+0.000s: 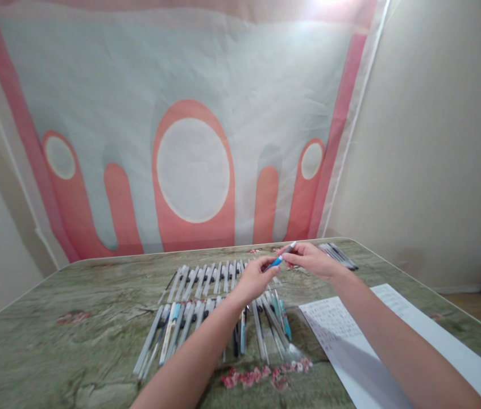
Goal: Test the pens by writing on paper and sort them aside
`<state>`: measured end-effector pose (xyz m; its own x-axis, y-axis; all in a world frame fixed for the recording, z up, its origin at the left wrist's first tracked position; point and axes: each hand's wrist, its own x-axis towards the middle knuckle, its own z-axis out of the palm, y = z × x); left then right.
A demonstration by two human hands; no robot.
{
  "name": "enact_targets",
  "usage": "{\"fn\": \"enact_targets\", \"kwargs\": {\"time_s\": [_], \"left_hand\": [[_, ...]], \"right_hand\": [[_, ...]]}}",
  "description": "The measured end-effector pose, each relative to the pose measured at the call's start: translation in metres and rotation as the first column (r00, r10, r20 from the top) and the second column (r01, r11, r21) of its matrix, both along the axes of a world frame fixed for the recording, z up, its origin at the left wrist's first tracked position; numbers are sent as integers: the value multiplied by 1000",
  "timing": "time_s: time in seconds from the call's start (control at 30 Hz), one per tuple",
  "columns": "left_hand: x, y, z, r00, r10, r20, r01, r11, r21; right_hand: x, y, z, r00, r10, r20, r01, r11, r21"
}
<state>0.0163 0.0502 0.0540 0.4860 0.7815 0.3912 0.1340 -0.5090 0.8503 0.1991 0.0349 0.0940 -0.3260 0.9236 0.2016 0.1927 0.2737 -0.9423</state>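
Note:
A blue pen with a pale grey end point(277, 260) is held between both hands above the far middle of the table. My left hand point(255, 277) has its fingers closed round the blue part. The thumb and fingers of my right hand point(309, 259) pinch the upper, grey end. Below and to the left lie two rows of pens: a far row of clear-barrelled pens point(200, 281) and a nearer row point(187, 321) with some blue and teal ones. My left forearm covers part of the nearer row.
Handwritten white sheets point(351, 335) lie on the right, partly under my right forearm. Another small group of pens point(339, 255) is beyond my right wrist. The wood-patterned table point(44, 335) meets a wall hanging point(138, 74) at its far edge.

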Motion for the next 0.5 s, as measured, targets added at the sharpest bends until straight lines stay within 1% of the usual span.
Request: {"fn": "enact_targets", "kwargs": {"time_s": [0.07,0.13,0.3,0.4,0.5], "left_hand": [[0,2,-2,998,54,25,-54,999,-3],[-1,3,-1,996,80,34,-80,997,4],[-4,-2,7,992,122,30,-124,990,69],[-5,-6,11,987,160,23,-162,981,105],[-6,-8,13,983,184,26,-186,971,148]], "right_hand": [[-1,2,-2,1000,-11,-22,11,1000,-8],[-2,4,-5,999,-24,-38,23,1000,-21],[-9,5,-9,996,-82,-40,81,996,-21],[-16,3,-9,990,-136,-44,135,991,-19],[-22,1,-8,972,-225,-62,224,974,-31]]}}
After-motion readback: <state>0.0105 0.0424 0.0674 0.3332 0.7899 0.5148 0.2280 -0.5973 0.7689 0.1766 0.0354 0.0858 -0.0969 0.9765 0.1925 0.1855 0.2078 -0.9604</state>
